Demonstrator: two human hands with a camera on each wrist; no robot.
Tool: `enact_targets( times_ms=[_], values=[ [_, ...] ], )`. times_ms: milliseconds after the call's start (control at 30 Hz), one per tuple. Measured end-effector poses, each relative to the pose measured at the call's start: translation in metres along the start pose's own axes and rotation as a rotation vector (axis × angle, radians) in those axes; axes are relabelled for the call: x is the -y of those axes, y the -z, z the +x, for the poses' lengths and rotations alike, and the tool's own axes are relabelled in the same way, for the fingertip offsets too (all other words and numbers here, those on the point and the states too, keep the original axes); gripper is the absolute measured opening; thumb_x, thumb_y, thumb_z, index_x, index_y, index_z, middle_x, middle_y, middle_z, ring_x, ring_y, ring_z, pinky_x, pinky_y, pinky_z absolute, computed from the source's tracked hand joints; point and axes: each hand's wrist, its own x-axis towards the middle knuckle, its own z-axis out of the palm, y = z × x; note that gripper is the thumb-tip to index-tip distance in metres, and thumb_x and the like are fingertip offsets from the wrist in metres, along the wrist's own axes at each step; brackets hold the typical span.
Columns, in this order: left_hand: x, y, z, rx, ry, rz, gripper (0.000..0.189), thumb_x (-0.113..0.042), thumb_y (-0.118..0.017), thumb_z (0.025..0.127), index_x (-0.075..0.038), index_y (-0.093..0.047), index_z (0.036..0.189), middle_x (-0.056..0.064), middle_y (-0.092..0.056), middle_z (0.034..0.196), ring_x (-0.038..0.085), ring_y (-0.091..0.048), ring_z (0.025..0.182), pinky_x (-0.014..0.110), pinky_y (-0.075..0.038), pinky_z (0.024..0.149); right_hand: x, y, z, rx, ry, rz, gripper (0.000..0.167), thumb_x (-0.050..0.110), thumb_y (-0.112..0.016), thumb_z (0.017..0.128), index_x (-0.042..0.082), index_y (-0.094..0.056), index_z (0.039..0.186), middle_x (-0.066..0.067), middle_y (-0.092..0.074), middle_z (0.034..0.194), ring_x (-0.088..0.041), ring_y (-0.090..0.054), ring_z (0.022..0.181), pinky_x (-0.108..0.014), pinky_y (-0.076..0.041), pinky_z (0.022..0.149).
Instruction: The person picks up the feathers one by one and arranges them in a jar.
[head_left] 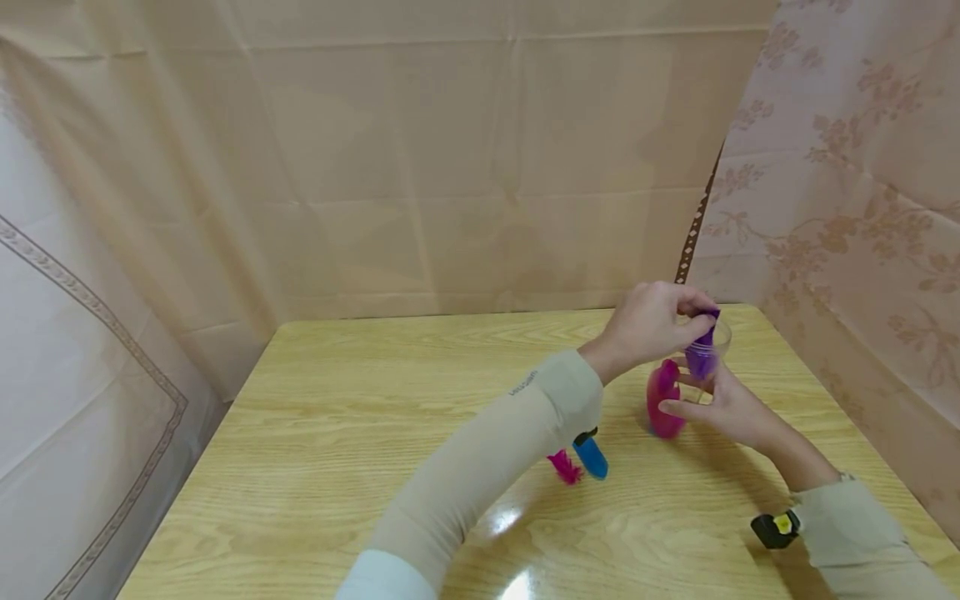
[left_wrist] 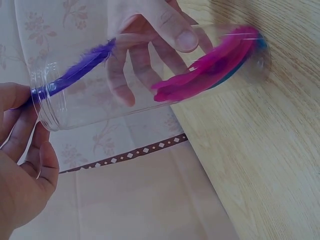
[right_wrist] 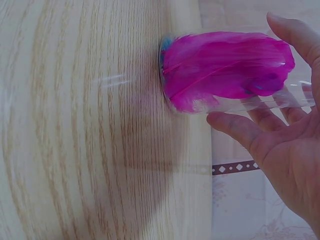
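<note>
A clear plastic jar (left_wrist: 100, 107) stands on the wooden table with its mouth uppermost. Inside its lower part are a pink feather (right_wrist: 225, 65) and a bit of blue-teal feather (left_wrist: 232, 72). My left hand (head_left: 656, 321) pinches one end of a purple feather (left_wrist: 82, 65) at the jar's mouth; the rest of that feather hangs inside. Around the jar's side curl the fingers of my right hand (head_left: 738, 408), with the thumb on the near side in the head view. A blue feather (head_left: 592, 458) and another pink feather (head_left: 565, 468) lie on the table, partly hidden by my left forearm.
The wooden table (head_left: 360, 400) has its back edge against a beige curtain (head_left: 375, 167). At the right hangs a floral cloth (head_left: 862, 208), close to the table's side edge. A small black device (head_left: 776, 529) is worn on my right wrist.
</note>
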Motion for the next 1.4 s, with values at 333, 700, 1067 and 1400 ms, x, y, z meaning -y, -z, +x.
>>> enact_targets(
  times_ms=[333, 700, 1067, 1400],
  values=[
    [0.0002, -0.001, -0.0005, 0.033, 0.03, -0.037, 0.024, -0.026, -0.068, 0.099, -0.017, -0.074, 0.121, -0.012, -0.074, 0.105, -0.007, -0.062, 0.083, 0.006, -0.047, 0.066, -0.0005, 0.0009, -0.0002, -0.001, 0.003, -0.04, 0.109, 0.004, -0.073, 0.093, 0.033, 0.007, 0.162, -0.026, -0.03, 0.156, -0.056, -0.045, 0.13, -0.076, -0.031, 0.102],
    [0.0037, -0.0003, 0.0005, 0.054, -0.006, -0.039, 0.025, -0.023, -0.07, 0.098, -0.018, -0.071, 0.122, -0.01, -0.072, 0.114, -0.004, -0.062, 0.1, 0.006, -0.043, 0.085, 0.0036, 0.0003, -0.0016, -0.003, -0.074, 0.039, 0.09, 0.005, -0.071, 0.095, 0.022, -0.009, 0.157, -0.032, -0.026, 0.15, -0.067, -0.033, 0.131, -0.074, -0.045, 0.09],
    [0.0047, 0.0, 0.0001, 0.057, -0.019, -0.054, 0.022, -0.021, -0.071, 0.097, -0.016, -0.071, 0.119, -0.01, -0.071, 0.113, -0.005, -0.06, 0.099, 0.005, -0.042, 0.086, 0.0032, -0.0002, -0.0012, -0.006, -0.065, 0.03, 0.09, 0.005, -0.072, 0.094, 0.024, -0.01, 0.157, -0.031, -0.028, 0.149, -0.066, -0.035, 0.13, -0.075, -0.045, 0.089],
    [0.0068, 0.004, -0.0006, 0.066, -0.041, -0.035, 0.026, -0.022, -0.073, 0.096, -0.016, -0.07, 0.121, -0.009, -0.068, 0.12, 0.0, -0.058, 0.104, 0.005, -0.041, 0.088, 0.0023, 0.0, -0.0015, -0.007, -0.054, 0.006, 0.093, 0.006, -0.072, 0.095, 0.027, -0.008, 0.159, -0.031, -0.027, 0.15, -0.066, -0.036, 0.129, -0.075, -0.045, 0.088]
  ],
)
